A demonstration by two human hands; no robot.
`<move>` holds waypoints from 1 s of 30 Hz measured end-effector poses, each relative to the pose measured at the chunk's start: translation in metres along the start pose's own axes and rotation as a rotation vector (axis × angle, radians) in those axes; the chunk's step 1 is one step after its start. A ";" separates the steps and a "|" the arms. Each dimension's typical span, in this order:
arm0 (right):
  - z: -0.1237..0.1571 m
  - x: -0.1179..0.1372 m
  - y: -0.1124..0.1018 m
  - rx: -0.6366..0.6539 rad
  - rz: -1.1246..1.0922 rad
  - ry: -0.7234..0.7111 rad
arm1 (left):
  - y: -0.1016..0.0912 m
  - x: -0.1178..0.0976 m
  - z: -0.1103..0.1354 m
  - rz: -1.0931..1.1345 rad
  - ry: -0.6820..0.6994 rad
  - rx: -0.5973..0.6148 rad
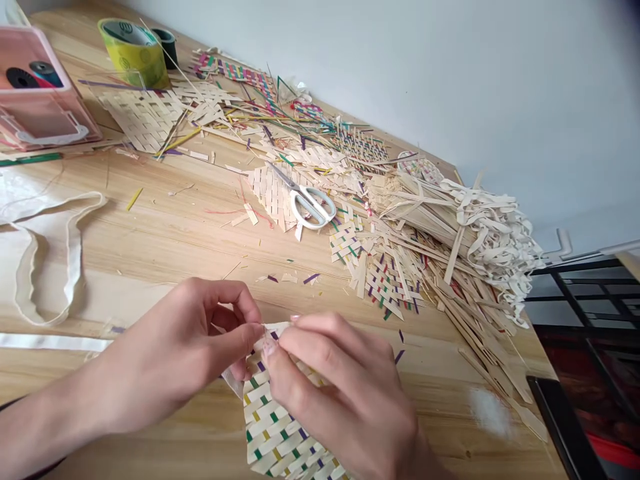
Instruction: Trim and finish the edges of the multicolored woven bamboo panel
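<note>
A small woven piece of pale flat strips with green, yellow and purple ones [280, 433] lies at the bottom middle, tilted towards me. My left hand [200, 343] pinches its upper corner between thumb and forefinger, the other fingers curled behind. Something thin, perhaps a thread, shows at the fingertips, too fine to make out. My right hand [340, 387] covers the right part of the weave, thumb and forefinger closed on its upper edge close to the left fingertips. A strip of white cloth [233, 383] hangs out below my left hand.
White-handled scissors [313, 205] lie on woven scraps beyond my hands. Loose strips [465, 320] and a bundle of white bands [500, 240] crowd the right side. A white elastic band [75, 253], yellow tape roll [133, 57] and pink case [45, 100] are leftward.
</note>
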State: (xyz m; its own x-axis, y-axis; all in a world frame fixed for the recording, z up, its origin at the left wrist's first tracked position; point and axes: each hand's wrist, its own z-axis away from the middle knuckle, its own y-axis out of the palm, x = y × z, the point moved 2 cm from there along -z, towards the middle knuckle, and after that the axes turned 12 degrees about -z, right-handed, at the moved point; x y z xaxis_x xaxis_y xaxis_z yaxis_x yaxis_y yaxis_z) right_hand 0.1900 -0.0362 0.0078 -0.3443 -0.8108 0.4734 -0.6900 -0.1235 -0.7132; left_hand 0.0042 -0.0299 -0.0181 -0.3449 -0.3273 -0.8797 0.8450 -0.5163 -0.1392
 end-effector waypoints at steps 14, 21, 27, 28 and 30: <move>0.007 -0.001 0.010 -0.181 0.027 -0.047 | 0.012 0.018 0.013 -0.054 0.089 -0.104; 0.004 -0.021 -0.039 -0.109 -0.226 0.258 | 0.004 0.013 0.009 -0.154 0.049 -0.075; 0.016 -0.059 -0.081 -0.200 -0.257 0.385 | -0.005 0.005 0.002 -0.153 0.060 -0.011; 0.016 -0.062 -0.076 -0.174 -0.319 0.394 | -0.005 0.005 0.002 -0.143 0.074 0.013; 0.013 -0.066 -0.059 -0.061 -0.463 0.416 | -0.005 0.004 0.002 -0.134 0.103 0.058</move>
State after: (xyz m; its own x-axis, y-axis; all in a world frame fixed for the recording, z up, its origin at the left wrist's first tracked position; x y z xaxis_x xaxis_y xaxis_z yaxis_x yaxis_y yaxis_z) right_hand 0.2617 0.0169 0.0123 -0.2116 -0.3891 0.8965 -0.8577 -0.3659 -0.3613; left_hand -0.0028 -0.0303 -0.0202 -0.4071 -0.1711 -0.8972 0.7679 -0.5959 -0.2348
